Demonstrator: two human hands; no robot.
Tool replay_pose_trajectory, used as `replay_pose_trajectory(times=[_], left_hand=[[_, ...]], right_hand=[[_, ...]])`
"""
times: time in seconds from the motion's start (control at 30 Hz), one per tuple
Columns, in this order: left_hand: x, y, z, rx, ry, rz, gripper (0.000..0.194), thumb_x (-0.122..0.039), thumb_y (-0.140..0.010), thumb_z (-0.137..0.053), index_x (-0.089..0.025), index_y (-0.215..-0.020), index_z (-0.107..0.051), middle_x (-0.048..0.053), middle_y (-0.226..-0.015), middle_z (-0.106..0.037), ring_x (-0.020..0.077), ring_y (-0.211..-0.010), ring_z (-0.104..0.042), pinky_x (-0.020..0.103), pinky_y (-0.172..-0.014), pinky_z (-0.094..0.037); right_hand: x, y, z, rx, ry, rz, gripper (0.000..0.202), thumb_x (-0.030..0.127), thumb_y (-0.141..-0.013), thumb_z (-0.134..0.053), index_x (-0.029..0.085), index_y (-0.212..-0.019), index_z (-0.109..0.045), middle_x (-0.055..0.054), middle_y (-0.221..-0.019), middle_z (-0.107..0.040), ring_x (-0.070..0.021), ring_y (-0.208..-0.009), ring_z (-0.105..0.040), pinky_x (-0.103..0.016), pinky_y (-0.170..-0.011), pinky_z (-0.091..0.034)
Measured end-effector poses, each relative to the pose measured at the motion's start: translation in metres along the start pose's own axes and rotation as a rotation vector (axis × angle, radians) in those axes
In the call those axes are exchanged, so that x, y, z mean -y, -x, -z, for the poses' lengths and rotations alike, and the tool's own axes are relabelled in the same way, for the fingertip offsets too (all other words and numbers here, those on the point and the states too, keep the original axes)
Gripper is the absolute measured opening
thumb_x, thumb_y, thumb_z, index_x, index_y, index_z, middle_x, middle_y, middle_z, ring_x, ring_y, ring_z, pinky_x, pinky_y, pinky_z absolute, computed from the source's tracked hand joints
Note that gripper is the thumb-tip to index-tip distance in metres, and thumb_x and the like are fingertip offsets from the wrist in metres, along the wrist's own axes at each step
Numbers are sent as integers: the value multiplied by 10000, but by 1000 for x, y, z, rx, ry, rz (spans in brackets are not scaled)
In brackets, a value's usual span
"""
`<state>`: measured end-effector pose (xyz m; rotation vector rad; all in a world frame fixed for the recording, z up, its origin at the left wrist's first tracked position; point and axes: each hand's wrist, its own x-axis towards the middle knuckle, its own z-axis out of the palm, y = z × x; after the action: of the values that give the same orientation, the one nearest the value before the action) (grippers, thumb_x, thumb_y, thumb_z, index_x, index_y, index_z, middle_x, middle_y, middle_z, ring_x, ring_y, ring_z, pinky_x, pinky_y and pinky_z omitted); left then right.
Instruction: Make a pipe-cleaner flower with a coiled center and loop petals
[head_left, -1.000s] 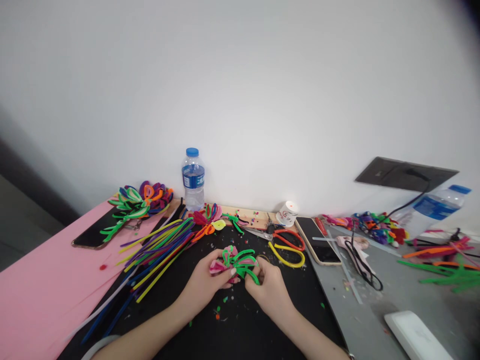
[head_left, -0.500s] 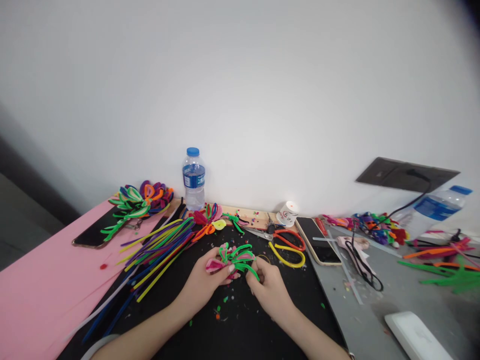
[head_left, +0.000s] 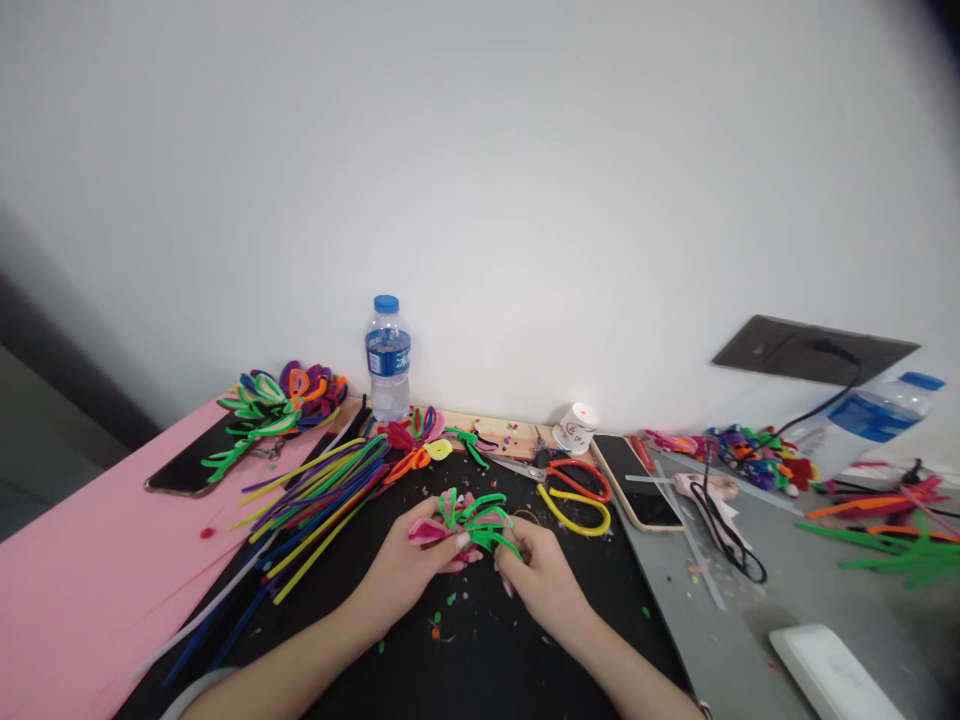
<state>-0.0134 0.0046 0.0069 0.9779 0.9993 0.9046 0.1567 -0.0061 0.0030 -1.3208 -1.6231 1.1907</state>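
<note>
A flower of green and pink pipe cleaners (head_left: 472, 515) is held above the black work surface (head_left: 480, 640). My left hand (head_left: 414, 560) is closed around its left and lower side, the thumb pressed on the middle. On the other side, my right hand (head_left: 544, 575) pinches a green strand at the flower's right edge; its fingertips are partly hidden. Just beyond my right hand lie scissors (head_left: 574, 508) with one yellow and one red-orange handle loop. To the left of my hands is a loose bundle of coloured pipe cleaners (head_left: 315, 510).
A water bottle (head_left: 388, 365) stands by the wall. Finished pipe-cleaner pieces (head_left: 259, 405) rest over a dark phone (head_left: 187, 470) at left. At right are a paper-wrapped spool (head_left: 576, 430), another phone (head_left: 637, 482), a pink glue gun (head_left: 709, 487) and a white box-like device (head_left: 832, 670).
The flower has shifted very slightly within my hands, and my right fingers have moved a little along the green strand. Everything else stays put.
</note>
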Motion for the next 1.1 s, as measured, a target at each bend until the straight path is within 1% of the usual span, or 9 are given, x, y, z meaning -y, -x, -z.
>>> replay_pose_trajectory(times=[0.13,0.27,0.4,0.53,0.63,0.8,0.93,1.0,1.1], left_hand=[[-2,2,0,0,10,31,381,-346,-653,-718,-174,-968,-590,43,-813,-715,210,-747,-686,299,-680,-535],[-4,2,-1,11,11,62,416,-344,-651,-718,-169,-1003,-580,43,-803,-717,201,-748,-687,273,-668,-526],[-6,3,-1,5,2,85,398,-355,-634,-728,-164,-953,-587,44,-776,-723,206,-740,-690,266,-657,-522],[-6,3,-1,18,-2,66,362,-334,-662,-712,-167,-955,-583,33,-770,-719,195,-738,-689,254,-652,-520],[-6,4,-1,31,1,64,368,-309,-682,-701,-167,-996,-573,27,-771,-714,185,-736,-689,243,-650,-517],[-5,3,-1,40,13,71,379,-297,-692,-695,-162,-1024,-571,31,-763,-714,178,-732,-686,231,-642,-514],[-4,2,0,57,15,73,373,-300,-700,-689,-165,-1026,-567,41,-802,-717,182,-750,-687,230,-645,-514],[-4,2,1,62,10,75,349,-303,-700,-689,-160,-996,-570,47,-819,-716,188,-757,-689,233,-647,-514],[-3,1,1,38,-4,86,352,-308,-689,-698,-154,-977,-568,40,-801,-710,192,-744,-692,236,-640,-517]], right_hand=[[1,-3,3,70,-90,-33,162,121,-731,-405,191,-588,-436,77,-455,-422,-76,-389,-375,-183,-416,-295],[6,-5,8,135,-102,-33,125,150,-747,-430,184,-636,-476,74,-479,-431,-80,-412,-394,-183,-434,-317],[10,-4,11,154,-30,28,117,205,-802,-448,175,-752,-550,64,-538,-453,-87,-462,-422,-189,-467,-337],[8,-2,12,171,46,50,207,233,-854,-405,175,-726,-556,66,-491,-451,-90,-462,-422,-195,-500,-334],[7,-3,13,183,15,20,228,256,-859,-408,177,-694,-545,63,-478,-463,-91,-451,-411,-194,-491,-320],[6,-5,13,236,-143,-61,220,285,-847,-436,173,-683,-530,66,-455,-448,-75,-404,-347,-186,-437,-266],[2,-7,14,282,-229,-118,227,314,-829,-453,163,-676,-528,64,-436,-442,-64,-372,-322,-185,-397,-220],[2,-8,14,287,-220,-127,210,297,-820,-461,161,-676,-530,61,-435,-452,-64,-370,-330,-185,-391,-228],[5,-9,14,247,-170,-96,118,213,-799,-469,164,-732,-553,55,-485,-487,-69,-409,-371,-179,-410,-274]])
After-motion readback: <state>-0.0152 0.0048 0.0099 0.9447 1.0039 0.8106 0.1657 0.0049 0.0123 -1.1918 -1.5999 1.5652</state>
